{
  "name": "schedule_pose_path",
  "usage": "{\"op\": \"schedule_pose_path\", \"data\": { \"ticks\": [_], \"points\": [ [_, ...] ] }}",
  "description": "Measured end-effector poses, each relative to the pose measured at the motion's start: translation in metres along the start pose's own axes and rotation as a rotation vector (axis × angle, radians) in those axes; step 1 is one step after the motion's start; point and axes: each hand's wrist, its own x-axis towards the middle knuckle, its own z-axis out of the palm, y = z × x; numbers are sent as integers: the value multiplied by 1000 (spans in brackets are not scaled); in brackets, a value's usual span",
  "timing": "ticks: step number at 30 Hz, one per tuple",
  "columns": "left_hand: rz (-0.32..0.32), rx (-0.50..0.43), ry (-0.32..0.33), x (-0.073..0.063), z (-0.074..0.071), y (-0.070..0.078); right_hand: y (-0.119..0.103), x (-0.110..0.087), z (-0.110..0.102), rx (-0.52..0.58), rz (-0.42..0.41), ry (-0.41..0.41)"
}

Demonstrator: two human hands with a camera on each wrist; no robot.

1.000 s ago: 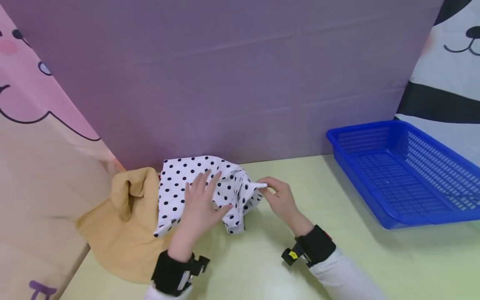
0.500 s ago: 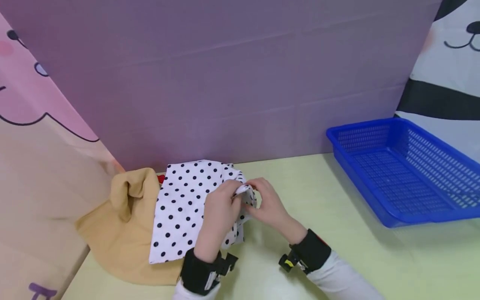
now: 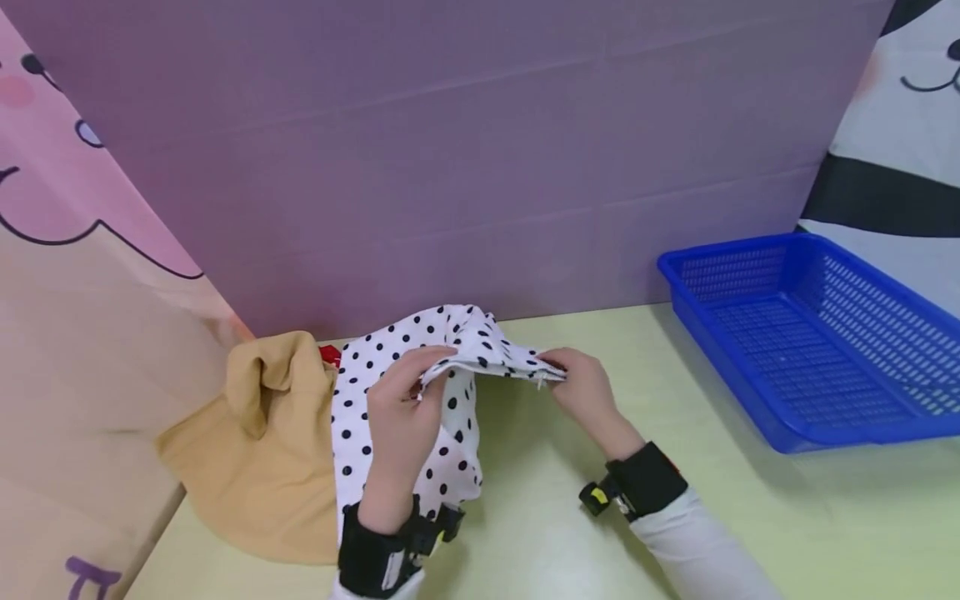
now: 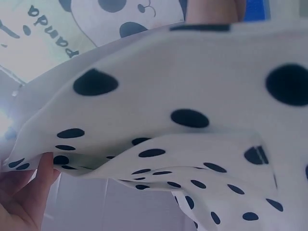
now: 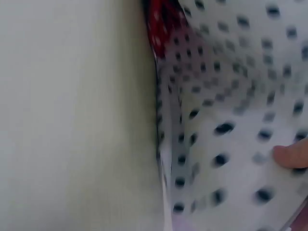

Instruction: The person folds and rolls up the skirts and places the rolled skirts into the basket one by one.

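A white cloth with black dots [image 3: 491, 346] is lifted in its upper part between both hands, while its lower part hangs down at the left. My left hand [image 3: 405, 417] pinches one end of the raised edge between thumb and fingers. The other end of that edge is gripped by my right hand [image 3: 588, 396], to the right and at about the same height. In the left wrist view the dotted cloth [image 4: 231, 86] fills most of the picture. A fingertip [image 5: 288, 156] lies against the dotted cloth [image 5: 231, 187] in the right wrist view.
A tan, bunched cloth [image 3: 255, 483] lies left of the dotted one, partly under it. Something red [image 3: 330, 356] peeks out behind. On the right stands a blue plastic basket [image 3: 813, 358] on the pale table [image 3: 540, 533]. A purple wall [image 3: 487, 167] closes the back.
My left hand, spread over the cloth at first, moved to its right end beside my right hand and took hold. Both hands have since parted, stretching the edge between them.
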Motion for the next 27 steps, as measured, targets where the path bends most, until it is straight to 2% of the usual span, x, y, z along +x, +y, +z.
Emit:
{"op": "schedule_pose_path", "data": {
  "ticks": [4,9,13,15,17,20,21,23,24,25,27],
  "points": [
    [-32,-48,42,2,-4,2,20,7,-11,-27,10,17],
    [-39,-108,38,2,-3,3,41,10,-18,-10,-10,27],
    [-41,-108,45,3,-4,4,54,12,-24,24,-16,21],
    [-41,-98,59,3,-6,6,58,13,-30,90,24,51],
    [-36,-92,84,4,-10,8,59,13,-38,215,104,128],
    [-45,-98,123,5,-16,10,57,13,-51,544,229,315],
    [-57,-97,138,5,-17,11,56,13,-55,650,247,378],
    [-110,-71,173,5,-20,12,54,13,-61,772,246,462],
    [-142,-55,186,5,-21,13,52,13,-63,803,234,472],
    [-177,-37,197,5,-22,13,51,13,-66,772,218,450],
    [-248,9,206,5,-23,14,48,13,-69,631,167,369]
  ]
}}
